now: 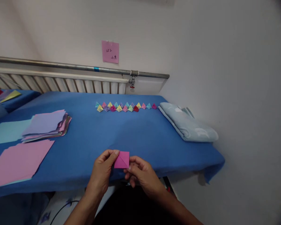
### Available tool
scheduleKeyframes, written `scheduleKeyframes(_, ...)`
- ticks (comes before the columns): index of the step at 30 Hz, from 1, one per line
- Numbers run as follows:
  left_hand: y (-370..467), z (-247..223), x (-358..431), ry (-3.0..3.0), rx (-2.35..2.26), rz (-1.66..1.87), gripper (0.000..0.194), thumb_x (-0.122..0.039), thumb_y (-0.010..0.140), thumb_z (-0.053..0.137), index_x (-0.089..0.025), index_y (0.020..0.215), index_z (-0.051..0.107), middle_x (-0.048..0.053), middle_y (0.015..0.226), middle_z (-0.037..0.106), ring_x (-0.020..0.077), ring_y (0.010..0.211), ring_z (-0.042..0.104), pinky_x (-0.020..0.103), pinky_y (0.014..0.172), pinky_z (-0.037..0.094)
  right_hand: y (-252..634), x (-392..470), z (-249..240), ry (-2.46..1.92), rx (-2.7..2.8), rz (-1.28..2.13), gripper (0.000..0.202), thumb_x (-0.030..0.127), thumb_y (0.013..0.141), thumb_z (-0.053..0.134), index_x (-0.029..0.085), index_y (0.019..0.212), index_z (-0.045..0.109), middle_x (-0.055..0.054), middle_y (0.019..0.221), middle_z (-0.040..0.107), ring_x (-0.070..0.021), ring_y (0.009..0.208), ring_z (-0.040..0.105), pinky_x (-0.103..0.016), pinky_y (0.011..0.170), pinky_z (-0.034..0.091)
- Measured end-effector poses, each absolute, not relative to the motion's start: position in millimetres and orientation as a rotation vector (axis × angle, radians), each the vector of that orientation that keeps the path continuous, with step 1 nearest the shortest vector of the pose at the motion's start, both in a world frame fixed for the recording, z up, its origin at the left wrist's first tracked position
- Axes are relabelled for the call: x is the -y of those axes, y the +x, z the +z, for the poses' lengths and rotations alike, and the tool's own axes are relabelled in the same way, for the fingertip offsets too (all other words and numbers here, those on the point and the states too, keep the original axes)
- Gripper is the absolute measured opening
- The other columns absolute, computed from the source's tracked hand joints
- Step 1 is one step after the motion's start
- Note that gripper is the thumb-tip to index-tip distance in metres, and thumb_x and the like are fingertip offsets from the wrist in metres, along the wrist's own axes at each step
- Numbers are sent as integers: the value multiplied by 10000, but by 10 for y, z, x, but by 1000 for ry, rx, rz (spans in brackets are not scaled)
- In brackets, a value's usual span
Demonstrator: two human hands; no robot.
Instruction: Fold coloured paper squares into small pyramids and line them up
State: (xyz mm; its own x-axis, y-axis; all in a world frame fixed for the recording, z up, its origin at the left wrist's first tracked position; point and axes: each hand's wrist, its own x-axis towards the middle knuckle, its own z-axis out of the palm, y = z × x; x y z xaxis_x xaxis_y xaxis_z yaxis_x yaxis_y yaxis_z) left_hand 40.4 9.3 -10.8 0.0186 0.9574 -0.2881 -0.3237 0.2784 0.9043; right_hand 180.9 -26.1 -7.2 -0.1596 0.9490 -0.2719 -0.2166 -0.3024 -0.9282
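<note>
While the left hand (100, 173) is grasping a folded pink paper (121, 160) by its upper left part, thumb on top, the right hand (147, 176) is bringing its fingers to the opposite edge. Left fingers: clenching lightly. Right fingers: bending, with the thumb meeting the lower right corner; whether they are pinching it, cannot tell, as any grip behind is hidden.

Key relation: the paper is lying between the two hands, right of the left thumb and just left of the right fingertips. Neither hand is standing clearly nearer, both reaching its edges. It is looking almost square, so no strong long axis; a diagonal crease is running from near the left thumb down toward the lower right corner. Its broad face is turning up to the viewer, above the near part of a blue cloth (91, 131).

Farther out, small folded paper shapes (119, 108) are sitting in two close rows beyond the hands, the back row reaching farther right. Off to the left, a paper stack (44, 122) with a lavender top is resting beside light blue paper (9, 130), pink sheets (21, 161) spreading nearer. To the right, a folded blanket (188, 123) is lying by the wall (236, 93).
</note>
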Motion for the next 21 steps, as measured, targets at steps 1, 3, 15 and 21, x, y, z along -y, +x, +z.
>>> scheduleKeyframes(1, 406, -110, -89, 752, -1116, 1142, 370, -490, 592, 763, -158, 644, 610, -51, 557, 550, 82, 497, 450, 200, 510, 347, 1807, 258, -75, -1175, 988, 1603, 234, 304, 697, 620, 179, 894, 597, 18, 702, 603, -83, 522, 531, -176, 392, 362)
scheduleKeyframes(3, 412, -117, -83, 764, -1118, 1123, 363, -490, 599, 756, -161, 638, 608, -49, 560, 552, 84, 499, 453, 203, 513, 349, 1804, 252, -87, -1186, 1027, 1565, 211, 319, 703, 609, 182, 862, 587, 24, 695, 592, -84, 524, 526, -179, 395, 368)
scheduleKeyframes(15, 467, -167, -60, 824, -1153, 1145, 347, -497, 645, 725, -168, 666, 615, -48, 580, 566, 89, 514, 458, 208, 531, 369, 1793, 250, -204, -1195, 935, 1413, 188, 274, 683, 599, 220, 755, 434, 73, 586, 587, -64, 405, 490, -170, 383, 351)
scheduleKeyframes(21, 472, -142, -64, 912, -1212, 1209, 350, -510, 660, 710, -167, 682, 642, -26, 623, 595, 112, 580, 490, 218, 581, 395, 1811, 236, -225, -1110, 804, 1519, 145, 288, 697, 584, 189, 786, 526, 16, 621, 600, -134, 561, 600, -192, 408, 417)
